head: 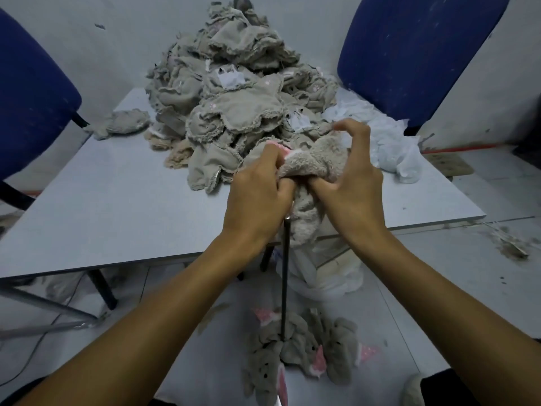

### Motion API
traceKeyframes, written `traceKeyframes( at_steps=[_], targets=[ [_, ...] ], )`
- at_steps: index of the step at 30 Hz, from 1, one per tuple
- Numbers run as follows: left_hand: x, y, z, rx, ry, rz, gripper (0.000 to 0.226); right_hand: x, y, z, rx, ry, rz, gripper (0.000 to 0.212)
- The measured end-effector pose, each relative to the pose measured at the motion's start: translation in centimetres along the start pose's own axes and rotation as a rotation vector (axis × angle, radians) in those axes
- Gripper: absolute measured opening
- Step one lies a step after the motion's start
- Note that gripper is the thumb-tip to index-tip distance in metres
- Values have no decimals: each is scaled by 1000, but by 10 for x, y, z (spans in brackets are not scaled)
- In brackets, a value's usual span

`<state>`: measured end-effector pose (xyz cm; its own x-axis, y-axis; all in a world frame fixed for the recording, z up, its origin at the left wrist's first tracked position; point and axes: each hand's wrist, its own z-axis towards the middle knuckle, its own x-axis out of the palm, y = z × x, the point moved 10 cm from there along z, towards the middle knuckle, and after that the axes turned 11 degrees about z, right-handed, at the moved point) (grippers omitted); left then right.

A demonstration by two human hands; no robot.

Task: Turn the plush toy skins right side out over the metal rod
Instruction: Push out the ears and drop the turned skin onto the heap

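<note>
Both hands work one plush toy skin [310, 168] at the top of the upright metal rod [284, 276], just in front of the tabletop [117, 194] edge. Left hand [257, 194] grips the fabric with curled fingers; right hand [351, 183] pinches it, index finger raised. Fuzzy side already shows. Risk, as I judge it: pulling unevenly could snag a seam on the rod tip or tip the rod sideways. Behind lies the pile of unturned skins [234, 92]; finished skins [301, 353] lie on the floor.
</note>
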<state>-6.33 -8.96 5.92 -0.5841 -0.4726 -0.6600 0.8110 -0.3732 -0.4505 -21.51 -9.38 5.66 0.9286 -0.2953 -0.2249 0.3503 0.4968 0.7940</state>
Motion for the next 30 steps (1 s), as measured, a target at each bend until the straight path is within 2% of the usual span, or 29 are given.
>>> traceKeyframes(
  at_steps=[3, 5, 6, 8, 11, 13, 15, 18, 20, 26, 29, 30],
  targets=[
    [-11, -11, 0, 164, -68, 349, 44, 18, 18, 5, -154, 239, -75, 76],
    [-17, -21, 0, 356, -105, 430, 55, 37, 26, 3, -238, 458, -143, 82],
    [-14, -23, -2, 447, -75, 427, 56, 42, 27, 3, -267, 515, -145, 85],
    [-7, -17, -7, 468, 46, 311, 54, 45, 28, 2, -294, 529, -63, 90],
    [-14, 6, -11, 280, 34, 74, 33, 40, 8, -1, -139, 465, 85, 92],
    [-18, 20, -15, 159, 13, -38, 31, 37, -11, -4, 25, 450, 189, 86],
    [-20, 22, -18, 140, 8, -134, 33, 34, -18, -4, 121, 466, 320, 70],
    [-23, 13, -25, 170, 4, -277, 29, 28, -13, -2, 142, 508, 479, 53],
    [-26, 6, -29, 228, -4, -303, 23, 24, -6, -2, 101, 543, 493, 43],
    [-7, -24, -56, 612, 157, -98, 32, 28, -5, -19, 92, 705, 398, 18],
    [-1, -17, -61, 637, 140, -32, 22, 25, -7, -22, 72, 699, 341, 19],
    [0, -14, -62, 620, 127, -31, 27, 23, -6, -22, 55, 673, 316, 24]
  ],
)
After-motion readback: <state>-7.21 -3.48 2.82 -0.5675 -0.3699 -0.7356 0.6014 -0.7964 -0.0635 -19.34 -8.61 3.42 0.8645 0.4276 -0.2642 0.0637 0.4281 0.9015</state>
